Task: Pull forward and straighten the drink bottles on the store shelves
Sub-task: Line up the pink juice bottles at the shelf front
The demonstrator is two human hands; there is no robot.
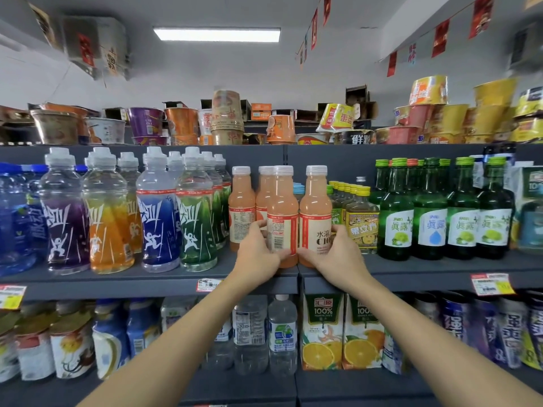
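Grey shelf [117, 278]: left hand [258, 251] grips a pink-drink bottle [282, 210], right hand [338, 252] its neighbour [316, 205].

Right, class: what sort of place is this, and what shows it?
Most likely a small convenience store: rows of drink bottles on grey shelves, price tags on the shelf edges, instant noodle cups stacked above.

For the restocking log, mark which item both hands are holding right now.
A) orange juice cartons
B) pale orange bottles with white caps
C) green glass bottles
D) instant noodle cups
B: the left hand holds one pale orange bottle and the right hand holds a second pale orange bottle beside it, both white-capped, on the middle shelf.
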